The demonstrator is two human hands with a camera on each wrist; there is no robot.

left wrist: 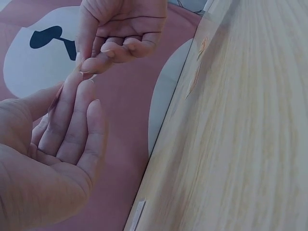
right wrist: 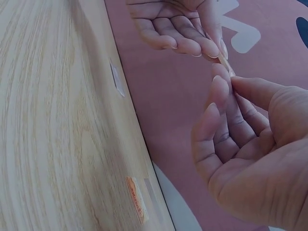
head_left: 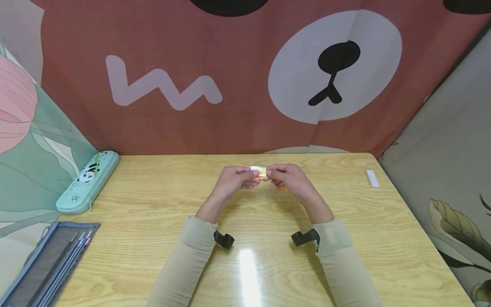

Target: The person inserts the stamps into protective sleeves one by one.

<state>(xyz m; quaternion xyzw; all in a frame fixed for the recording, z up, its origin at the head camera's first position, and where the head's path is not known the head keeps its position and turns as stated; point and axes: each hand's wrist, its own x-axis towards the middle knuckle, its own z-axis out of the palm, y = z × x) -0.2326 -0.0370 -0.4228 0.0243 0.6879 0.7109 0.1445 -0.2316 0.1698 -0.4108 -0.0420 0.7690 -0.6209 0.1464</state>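
Both hands hold a small, flat piece printed white, yellow and orange [head_left: 259, 171] above the table's far half; it looks like a bit of wrapper or card. My left hand [head_left: 237, 177] pinches its left end between thumb and forefinger. The right hand [head_left: 290, 178] pinches the other end in the same way. In both wrist views the piece appears nearly edge-on, and the fingertips cover much of it. Below the right hand an orange printed slip [head_left: 281, 188] lies on the table, also visible as an orange-and-white slip [right wrist: 137, 200] in the right wrist view.
On the wooden table [head_left: 153, 256], a white block [head_left: 372, 178] lies at far right. A mint panda pencil case [head_left: 89, 182] stands at far left, with a blue-edged mesh pouch of pencils [head_left: 53, 264] nearer. A printed cloth [head_left: 238, 128] rises behind the table.
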